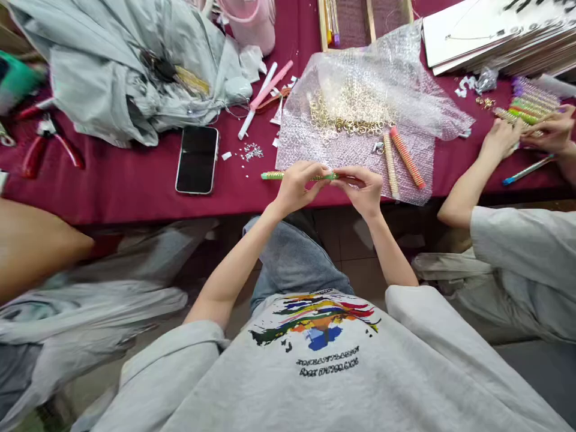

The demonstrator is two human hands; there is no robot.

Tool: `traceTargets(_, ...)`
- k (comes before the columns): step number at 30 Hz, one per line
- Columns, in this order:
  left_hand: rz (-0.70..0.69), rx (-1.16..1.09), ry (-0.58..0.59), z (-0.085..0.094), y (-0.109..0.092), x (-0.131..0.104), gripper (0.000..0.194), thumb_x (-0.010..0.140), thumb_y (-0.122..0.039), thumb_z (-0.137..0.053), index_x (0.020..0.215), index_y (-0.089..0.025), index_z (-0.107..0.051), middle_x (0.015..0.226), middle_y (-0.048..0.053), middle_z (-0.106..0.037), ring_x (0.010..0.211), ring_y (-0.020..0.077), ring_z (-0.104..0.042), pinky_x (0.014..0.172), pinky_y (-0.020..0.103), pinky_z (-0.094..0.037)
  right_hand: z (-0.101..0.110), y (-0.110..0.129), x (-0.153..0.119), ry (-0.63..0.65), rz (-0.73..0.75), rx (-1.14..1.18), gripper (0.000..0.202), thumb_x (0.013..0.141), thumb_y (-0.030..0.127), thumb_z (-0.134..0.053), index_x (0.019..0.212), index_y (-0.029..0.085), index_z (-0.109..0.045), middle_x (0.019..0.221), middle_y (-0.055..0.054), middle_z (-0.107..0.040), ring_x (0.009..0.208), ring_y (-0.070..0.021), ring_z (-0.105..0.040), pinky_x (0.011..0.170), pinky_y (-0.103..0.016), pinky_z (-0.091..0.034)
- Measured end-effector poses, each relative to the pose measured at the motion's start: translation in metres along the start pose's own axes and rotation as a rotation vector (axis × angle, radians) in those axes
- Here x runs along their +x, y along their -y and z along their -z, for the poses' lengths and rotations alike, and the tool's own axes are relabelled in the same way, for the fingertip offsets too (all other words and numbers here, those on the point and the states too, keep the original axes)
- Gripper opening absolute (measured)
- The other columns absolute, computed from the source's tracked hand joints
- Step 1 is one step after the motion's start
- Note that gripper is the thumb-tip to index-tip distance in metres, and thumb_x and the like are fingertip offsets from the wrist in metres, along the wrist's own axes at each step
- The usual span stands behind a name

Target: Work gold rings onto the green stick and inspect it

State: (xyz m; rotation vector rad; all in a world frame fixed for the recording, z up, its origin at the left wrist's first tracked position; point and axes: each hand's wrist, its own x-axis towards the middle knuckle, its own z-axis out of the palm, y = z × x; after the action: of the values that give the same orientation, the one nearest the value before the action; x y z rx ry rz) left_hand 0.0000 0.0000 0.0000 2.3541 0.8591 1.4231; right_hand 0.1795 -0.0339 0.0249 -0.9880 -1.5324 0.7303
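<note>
A green stick (272, 176) wound with small gold rings lies level between my two hands, just over the table's front edge. My left hand (299, 185) is closed around its middle, fingers and thumb pinched together. At its right end my right hand (362, 187) pinches the tip, close to the left fingertips. Behind the hands, a pile of gold rings (355, 114) rests on bubble wrap (297, 132). An orange ringed stick (407, 157) and a pale ringed stick (390, 165) lie to the right of the pile.
A black phone (197, 159), silver bits (253, 151) and red pliers (49, 144) are on the left. Grey cloth (103, 72), a pink container (254, 24) and pink pens (272, 86) stand or lie behind. At right, another person's hands (501, 139) work near cards (477, 30).
</note>
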Motion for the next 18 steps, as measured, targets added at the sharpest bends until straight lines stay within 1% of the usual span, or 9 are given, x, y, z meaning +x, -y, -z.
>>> traceTargets(3,0.001,-0.003,-0.060,-0.004,-0.002,-0.002,0.019,0.098,-0.031,-0.056,0.083,-0.019,-0.061,0.089,0.004,-0.076,0.081,0.0152,-0.071,0.072,0.029,-0.052,-0.003,0.000,0.001,-0.019,0.010,-0.098,0.030,0.078,0.049,-0.083,0.087,0.021,-0.079,0.086,-0.002,-0.075,0.079,-0.0165,-0.074,0.073,-0.028,-0.064)
traceTargets(7,-0.058,0.018,-0.124,-0.005,0.000,-0.003,0.020,0.099,-0.029,-0.054,0.084,-0.019,-0.062,0.090,0.005,-0.078,0.081,0.0138,-0.072,0.072,0.029,-0.053,-0.009,-0.001,0.003,-0.083,0.081,-0.175,0.021,0.080,0.044,-0.082,0.083,0.023,-0.080,0.084,-0.002,-0.075,0.079,-0.0173,-0.073,0.074,-0.030,-0.063)
traceTargets(10,-0.105,0.070,-0.107,-0.005,0.003,-0.001,0.019,0.099,-0.030,-0.054,0.085,-0.020,-0.063,0.092,0.004,-0.078,0.081,0.0131,-0.072,0.073,0.029,-0.053,-0.015,-0.001,0.003,-0.127,0.139,-0.149,0.017,0.084,0.040,-0.080,0.084,0.024,-0.080,0.084,-0.002,-0.075,0.078,-0.0167,-0.072,0.074,-0.030,-0.063)
traceTargets(12,-0.123,0.092,-0.103,-0.005,0.006,-0.001,0.019,0.098,-0.030,-0.055,0.082,-0.020,-0.062,0.091,0.004,-0.078,0.080,0.0128,-0.071,0.073,0.029,-0.053,-0.017,-0.001,0.004,-0.138,0.153,-0.136,0.015,0.086,0.038,-0.078,0.084,0.024,-0.080,0.085,-0.002,-0.075,0.078,-0.0164,-0.072,0.073,-0.029,-0.062)
traceTargets(18,-0.142,0.056,-0.116,-0.009,0.010,0.002,0.019,0.095,-0.029,-0.059,0.078,-0.021,-0.057,0.086,0.001,-0.076,0.076,0.0125,-0.069,0.073,0.030,-0.052,-0.016,-0.003,0.004,-0.095,0.197,-0.128,0.007,0.088,0.028,-0.076,0.089,0.024,-0.081,0.088,-0.001,-0.076,0.082,-0.0165,-0.074,0.076,-0.029,-0.062)
